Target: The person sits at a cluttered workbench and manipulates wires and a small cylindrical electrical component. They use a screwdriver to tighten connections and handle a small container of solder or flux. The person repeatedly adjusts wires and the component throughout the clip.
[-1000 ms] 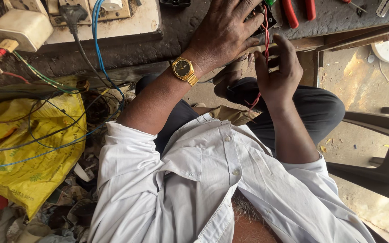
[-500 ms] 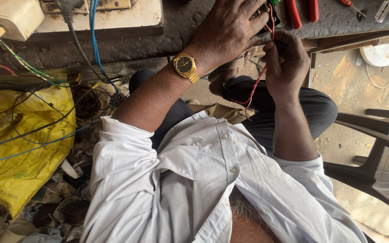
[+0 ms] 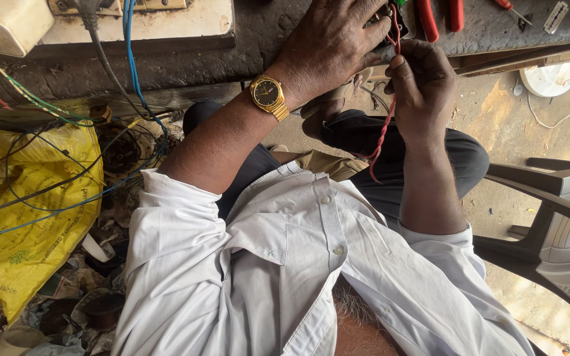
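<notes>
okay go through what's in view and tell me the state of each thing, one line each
left hand: pressed on a small dark part at the bench edge
right hand: closed, pinching the red twisted wire
red twisted wire: hanging slack over the lap
gold wristwatch: strapped on the left wrist
red-handled pliers: lying on the bench, untouched
yellow bag: crumpled, wires draped across it
grey plastic chair: empty

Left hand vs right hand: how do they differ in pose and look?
The left hand lies palm-down over a small dark part on the workbench; the right hand is curled, pinching a twisted red wire. The left wrist wears a gold wristwatch; the right wrist is bare. Both have rolled white sleeves.
</notes>
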Tool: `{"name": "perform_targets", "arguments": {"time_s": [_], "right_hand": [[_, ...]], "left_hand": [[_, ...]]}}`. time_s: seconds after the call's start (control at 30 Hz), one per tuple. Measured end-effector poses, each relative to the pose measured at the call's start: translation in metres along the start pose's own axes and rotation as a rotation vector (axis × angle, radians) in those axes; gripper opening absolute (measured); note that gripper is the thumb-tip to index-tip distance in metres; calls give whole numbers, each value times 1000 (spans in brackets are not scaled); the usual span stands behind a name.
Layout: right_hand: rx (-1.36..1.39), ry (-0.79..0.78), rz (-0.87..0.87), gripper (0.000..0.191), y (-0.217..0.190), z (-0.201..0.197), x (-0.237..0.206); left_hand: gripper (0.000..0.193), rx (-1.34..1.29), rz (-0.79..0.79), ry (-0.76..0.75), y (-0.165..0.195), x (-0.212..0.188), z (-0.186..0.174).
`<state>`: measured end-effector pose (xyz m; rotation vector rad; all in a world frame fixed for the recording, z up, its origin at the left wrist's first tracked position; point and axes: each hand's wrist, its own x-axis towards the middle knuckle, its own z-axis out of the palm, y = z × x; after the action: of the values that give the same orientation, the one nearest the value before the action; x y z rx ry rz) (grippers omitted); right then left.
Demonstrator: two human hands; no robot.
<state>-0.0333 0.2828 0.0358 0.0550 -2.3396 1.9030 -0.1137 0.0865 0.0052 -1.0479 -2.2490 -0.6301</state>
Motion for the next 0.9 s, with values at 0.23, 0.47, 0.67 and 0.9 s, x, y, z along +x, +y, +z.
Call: {"name": "perform_targets", "arguments": {"time_s": [0.23,0.47,0.67,0.9], "right_hand": [[-187,-28,-47,12,-7,-4,0],[-161,-27,-72,14,-5,-1,0],[-251,-15,-160,15,-3,2,-5],[-348,-37,-193,19,0,-1,-6]], "left_hand": [[26,8,2,-26,-1,-1,1],[47,9,-10,-56,-2,-6,13],[50,83,21,-43,-2,-10,20],[41,18,-12,-55,1,-6,9]]}}
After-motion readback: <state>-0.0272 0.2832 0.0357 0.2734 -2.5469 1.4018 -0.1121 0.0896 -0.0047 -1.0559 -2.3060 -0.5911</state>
